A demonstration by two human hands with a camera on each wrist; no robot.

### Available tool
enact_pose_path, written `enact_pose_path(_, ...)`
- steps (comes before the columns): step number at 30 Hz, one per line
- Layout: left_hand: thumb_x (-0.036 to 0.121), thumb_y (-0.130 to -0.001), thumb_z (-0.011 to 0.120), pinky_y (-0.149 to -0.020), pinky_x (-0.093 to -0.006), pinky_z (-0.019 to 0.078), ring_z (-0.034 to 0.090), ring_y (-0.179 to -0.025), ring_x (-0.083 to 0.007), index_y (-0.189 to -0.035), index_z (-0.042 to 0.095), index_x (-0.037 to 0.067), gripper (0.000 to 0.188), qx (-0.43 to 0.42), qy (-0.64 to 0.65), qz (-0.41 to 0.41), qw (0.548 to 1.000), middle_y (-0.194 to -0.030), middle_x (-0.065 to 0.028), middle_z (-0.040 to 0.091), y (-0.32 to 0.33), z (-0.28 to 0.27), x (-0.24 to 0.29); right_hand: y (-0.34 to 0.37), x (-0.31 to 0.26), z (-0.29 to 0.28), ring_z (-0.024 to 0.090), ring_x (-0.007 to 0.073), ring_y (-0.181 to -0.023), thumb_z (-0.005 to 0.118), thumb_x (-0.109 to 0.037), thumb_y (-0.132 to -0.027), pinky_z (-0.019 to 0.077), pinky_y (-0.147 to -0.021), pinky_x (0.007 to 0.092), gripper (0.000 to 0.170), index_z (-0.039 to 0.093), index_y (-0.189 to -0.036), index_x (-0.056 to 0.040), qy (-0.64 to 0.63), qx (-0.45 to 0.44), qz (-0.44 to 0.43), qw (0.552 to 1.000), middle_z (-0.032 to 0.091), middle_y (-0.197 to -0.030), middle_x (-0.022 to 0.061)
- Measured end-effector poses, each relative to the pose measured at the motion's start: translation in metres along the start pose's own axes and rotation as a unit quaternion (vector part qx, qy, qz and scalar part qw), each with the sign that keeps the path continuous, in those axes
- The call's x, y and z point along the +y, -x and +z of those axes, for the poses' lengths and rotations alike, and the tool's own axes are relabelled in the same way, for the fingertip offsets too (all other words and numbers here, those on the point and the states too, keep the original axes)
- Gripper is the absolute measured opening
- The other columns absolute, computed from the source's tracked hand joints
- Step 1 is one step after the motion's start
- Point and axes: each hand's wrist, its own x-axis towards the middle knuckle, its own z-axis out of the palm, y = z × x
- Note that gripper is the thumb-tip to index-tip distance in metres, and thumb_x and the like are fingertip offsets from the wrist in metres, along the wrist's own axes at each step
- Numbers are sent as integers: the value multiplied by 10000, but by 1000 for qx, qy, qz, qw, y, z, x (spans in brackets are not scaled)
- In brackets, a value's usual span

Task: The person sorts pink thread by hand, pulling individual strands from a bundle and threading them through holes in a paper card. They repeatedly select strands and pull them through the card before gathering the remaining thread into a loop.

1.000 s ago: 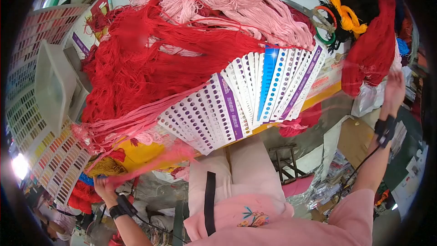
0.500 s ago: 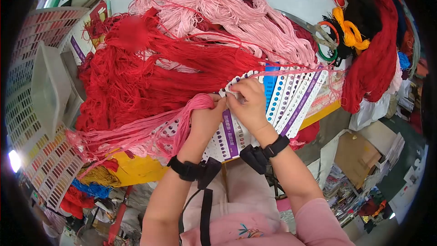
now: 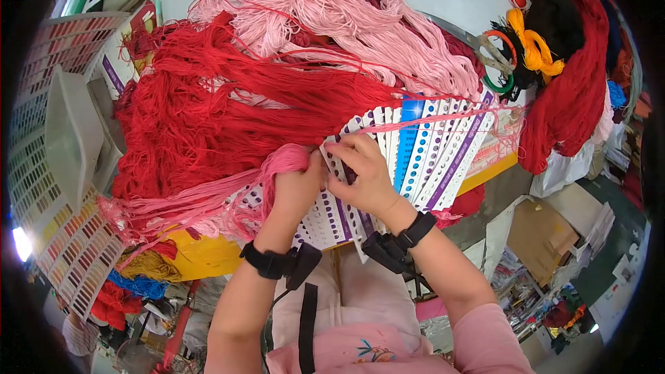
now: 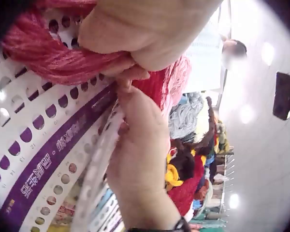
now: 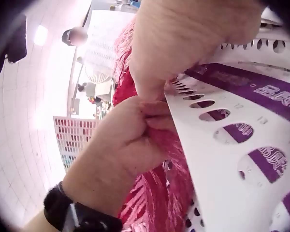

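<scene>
My left hand (image 3: 296,187) grips a looped skein of pink thread (image 3: 285,159), whose strands trail left across the table edge. Close beside it, my right hand (image 3: 368,176) pinches a white thread card (image 5: 208,140) with a row of round holes, lifted at an angle off the fan of cards. In the left wrist view, the fingertips of both hands meet at the card's end, next to the pink loop (image 4: 53,53). Fingers hide the exact spot where thread and card come together. Thin pink strands (image 3: 429,119) lie across the fanned cards (image 3: 450,159) to the right.
A large heap of red thread (image 3: 208,104) lies behind the hands, with pale pink thread (image 3: 332,21) beyond. Scissors (image 3: 497,62) with red and green handles lie at right, near a yellow thread bundle (image 3: 533,45). Colour sample sheets (image 3: 69,235) and a white plastic tray (image 3: 73,131) stand left.
My hands were spread wide apart, then came together over the cards. Since then they have shifted slightly left and down, and a holed card now tilts up in my right hand.
</scene>
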Motion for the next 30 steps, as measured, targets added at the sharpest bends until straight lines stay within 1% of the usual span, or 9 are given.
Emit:
enact_pose_path(3,116,-821,443,-340,-167,265,367,-412,-20,-900,513,35,133,83,60,-57,993,-607,-5,490,21,-13,25,-1,-3,1,461,256,-745,617,-100,-555,364,-668,343,304,546,-843,-29,23,19,0,1000,483,-802,98)
enact_pose_path(6,108,-839,396,-337,-142,245,307,-361,-14,-995,489,82,184,-137,537,-183,812,-627,-12,499,35,-40,34,-1,4,1,465,252,-749,588,-56,-599,365,-667,329,244,551,-840,-40,7,5,-13,1000,496,-779,91)
enact_pose_path(11,139,-793,485,-351,-165,284,356,-370,-40,-954,500,83,171,-120,-4,-176,977,-590,11,474,10,-11,19,1,5,-3,473,257,-774,576,-31,-608,367,-673,336,243,547,-849,-56,-183,-10,124,975,502,-788,102)
enact_pose_path(13,169,-771,529,-366,-176,306,380,-390,-51,-872,524,83,133,-33,-181,41,982,-588,19,468,15,-24,17,-3,1,4,464,261,-810,608,-74,-588,358,-696,354,318,529,-895,-59,-14,18,42,999,489,-846,106)
enact_pose_path(15,217,-767,539,-354,-166,268,367,-398,-33,-810,533,92,132,26,-7,-182,983,-606,16,494,40,-66,65,-5,-6,8,442,258,-853,634,-128,-559,334,-734,366,402,502,-934,-62,35,14,37,999,463,-873,100)
enact_pose_path(19,178,-841,404,-312,-131,187,279,-372,-9,-903,484,28,180,172,347,2,922,-542,36,383,106,-250,81,-6,-12,12,413,248,-849,637,-156,-545,307,-732,357,421,488,-928,-65,93,-3,82,992,433,-830,87)
enact_pose_path(24,239,-836,425,-318,-127,194,302,-387,3,-952,500,13,265,357,79,84,927,-568,29,432,146,-235,106,-5,-16,11,419,253,-845,642,-145,-550,315,-727,355,452,483,-964,-53,108,-7,83,991,437,-871,95)
enact_pose_path(27,298,-828,439,-386,-143,305,390,-447,-26,-1011,479,-12,362,198,71,-55,976,-687,-23,544,142,-132,88,-1,-24,8,412,267,-895,639,-109,-552,315,-762,365,454,484,-975,-55,59,15,68,996,437,-929,97)
enact_pose_path(30,348,-851,346,-819,-351,398,440,-1028,-239,-1105,407,-37,465,2,220,-68,973,-1106,-154,457,116,-83,59,2,-58,2,481,228,-751,623,-64,-607,386,-638,306,289,533,-881,-52,-56,-11,124,991,481,-834,89)
